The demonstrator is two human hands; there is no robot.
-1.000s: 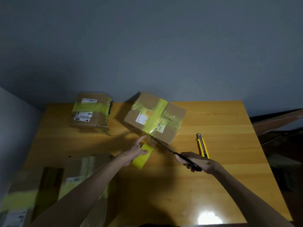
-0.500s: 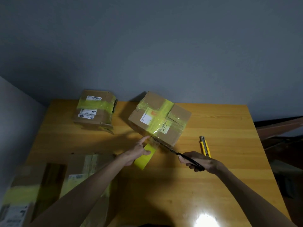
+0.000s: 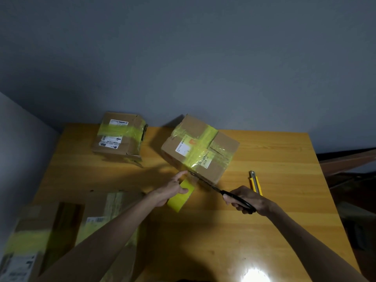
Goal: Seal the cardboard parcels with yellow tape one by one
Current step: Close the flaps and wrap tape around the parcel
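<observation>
Cutting step on my feed. The brown cardboard parcel crossed with yellow tape (image 3: 200, 147) sits mid-worktop (image 3: 264, 151). My left hand (image 3: 173, 190) has its fingers wrapped round the yellow tape roll (image 3: 180, 197), forefinger out at the box's near edge. My right hand (image 3: 247, 201) has its fingers curled through the black-handled scissors (image 3: 215, 188), blades reaching in at the strip. Next: snip clean, then press the loose end down. The strip is probably uncut, but it's too dim to tell.
</observation>
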